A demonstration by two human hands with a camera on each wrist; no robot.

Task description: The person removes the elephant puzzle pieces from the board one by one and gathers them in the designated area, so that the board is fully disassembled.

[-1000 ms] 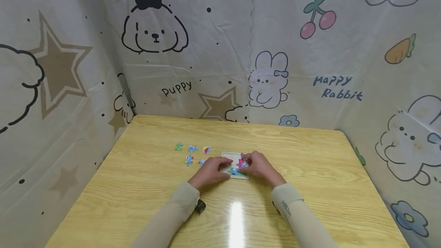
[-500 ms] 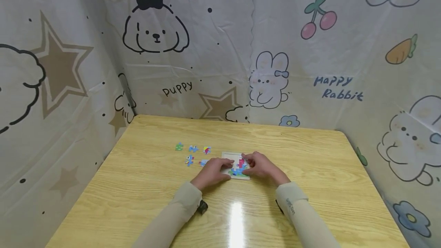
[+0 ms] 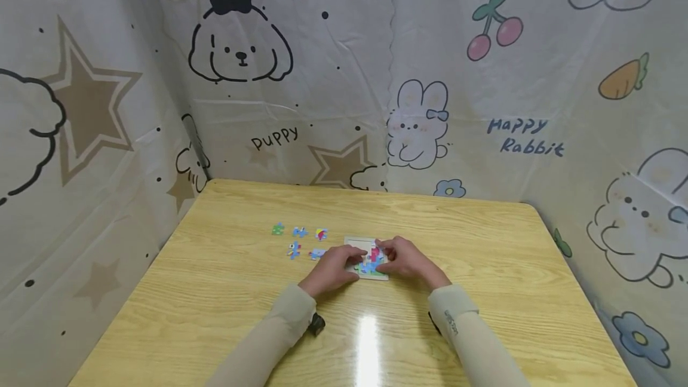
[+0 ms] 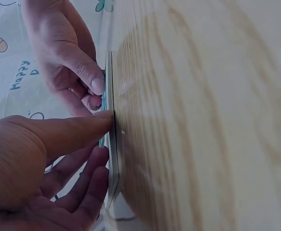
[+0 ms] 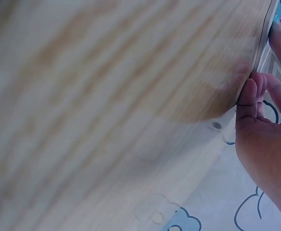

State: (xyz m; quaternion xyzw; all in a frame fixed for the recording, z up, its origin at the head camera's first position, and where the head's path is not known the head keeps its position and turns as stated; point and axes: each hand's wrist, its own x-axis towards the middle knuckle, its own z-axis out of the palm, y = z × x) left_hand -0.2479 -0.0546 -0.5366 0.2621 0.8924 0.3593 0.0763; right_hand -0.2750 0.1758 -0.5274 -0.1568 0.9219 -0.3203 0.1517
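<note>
A small jigsaw tray [image 3: 353, 240] with a pale rim lies flat on the table, and joined puzzle pieces [image 3: 369, 266] in blue, green and pink fill its lower and right parts. My left hand [image 3: 331, 267] holds the tray's left side, its thumb at the front edge and its index finger reaching over the inside. Across from it, my right hand [image 3: 407, 260] spans the right side with thumb and index finger, beside the pink piece [image 3: 375, 252]. In the left wrist view the right thumb [image 4: 97, 85] rests at the pieces; what lies under the fingertips is partly hidden.
Loose puzzle pieces lie left of the tray: a green one [image 3: 278, 229], a blue one [image 3: 299, 232], a yellow-and-red one [image 3: 321, 233] and others, one partly behind the left hand. The wood-grain table [image 3: 473, 249] meets a printed curtain [image 3: 344, 76] at the back and sides.
The right thumb has shifted slightly to the right, uncovering more of the joined pieces. The left hand has hardly moved on the tray, and the loose pieces lie as before.
</note>
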